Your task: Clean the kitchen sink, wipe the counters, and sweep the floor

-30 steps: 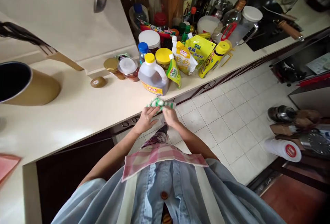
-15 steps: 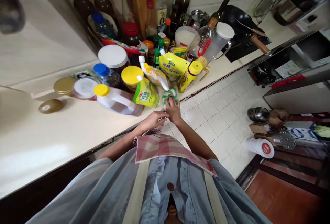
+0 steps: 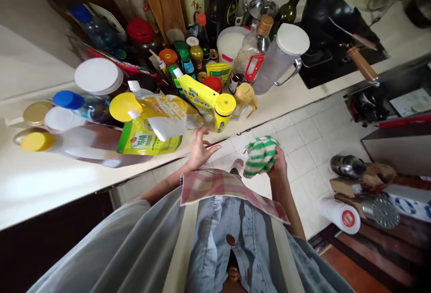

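A green-and-white striped cloth (image 3: 261, 156) is bunched in my right hand (image 3: 279, 165), held out over the floor away from the counter. My left hand (image 3: 199, 153) is at the counter's front edge, fingers spread, holding nothing. Close beyond it stands a yellow-capped shaker bottle (image 3: 223, 111). To its left are a green-and-yellow pouch (image 3: 144, 138) and a yellow-and-white spouted pouch (image 3: 166, 111). A bright yellow pouch (image 3: 197, 93) with a white cap leans behind the shaker. Beside the shaker is a small jug with a tan lid (image 3: 244, 97).
Bottles and jars crowd the counter (image 3: 20, 198). A yellow-capped plastic jug (image 3: 77, 142) lies at the left. Farther right are a white-lidded pitcher (image 3: 283, 59) and a black wok (image 3: 325, 23) on the stove. A rack with a white roll (image 3: 340, 214) stands at right.
My right hand has lifted the cloth off the counter and carried it right, over the floor. My left hand has parted from it, its fingers opening. The view has shifted closer to the bottles.
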{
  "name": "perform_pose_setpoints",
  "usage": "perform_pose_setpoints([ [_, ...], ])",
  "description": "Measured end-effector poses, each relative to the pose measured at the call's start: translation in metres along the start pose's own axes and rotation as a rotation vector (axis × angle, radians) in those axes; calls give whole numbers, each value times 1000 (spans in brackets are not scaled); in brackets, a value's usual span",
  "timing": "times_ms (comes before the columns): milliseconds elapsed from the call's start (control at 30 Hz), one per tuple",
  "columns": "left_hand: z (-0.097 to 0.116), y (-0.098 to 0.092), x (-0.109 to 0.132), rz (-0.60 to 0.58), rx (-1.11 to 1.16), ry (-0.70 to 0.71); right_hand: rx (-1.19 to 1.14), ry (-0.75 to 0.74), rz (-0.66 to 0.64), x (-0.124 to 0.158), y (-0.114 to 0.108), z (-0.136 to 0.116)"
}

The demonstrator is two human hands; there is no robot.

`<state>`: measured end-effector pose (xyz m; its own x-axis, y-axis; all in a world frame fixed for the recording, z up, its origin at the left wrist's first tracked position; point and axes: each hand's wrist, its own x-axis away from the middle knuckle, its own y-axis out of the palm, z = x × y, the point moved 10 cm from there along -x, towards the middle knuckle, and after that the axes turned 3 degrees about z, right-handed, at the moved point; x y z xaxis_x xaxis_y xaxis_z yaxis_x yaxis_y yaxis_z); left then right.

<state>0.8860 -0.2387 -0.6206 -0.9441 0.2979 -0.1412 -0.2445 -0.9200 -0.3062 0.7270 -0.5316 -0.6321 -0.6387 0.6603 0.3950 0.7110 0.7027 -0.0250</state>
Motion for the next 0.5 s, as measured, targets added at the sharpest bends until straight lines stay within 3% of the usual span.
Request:
perform_pose_setpoints([
  [67, -2, 17, -2, 152, -75, -31, 151, -136, -12, -32, -18, -30],
  [100, -6, 24, -4, 222, -113, -62, 257, -221, -54, -48, -17, -44],
  [200, -18, 39, -9, 400, -223, -186, 702, -515, -286, -85, 19, -66],
  [333, -25, 49, -15, 475, -368, -232, 1346, -828, -625, -109, 73, -39],
  [400, -25, 50, -17, 478, -412, -217, 1466, -918, -728, -119, 88, -28],
  [500, -24, 51, -19, 482, -425, -187, 1491, -986, -738, -139, 109, -26],
])
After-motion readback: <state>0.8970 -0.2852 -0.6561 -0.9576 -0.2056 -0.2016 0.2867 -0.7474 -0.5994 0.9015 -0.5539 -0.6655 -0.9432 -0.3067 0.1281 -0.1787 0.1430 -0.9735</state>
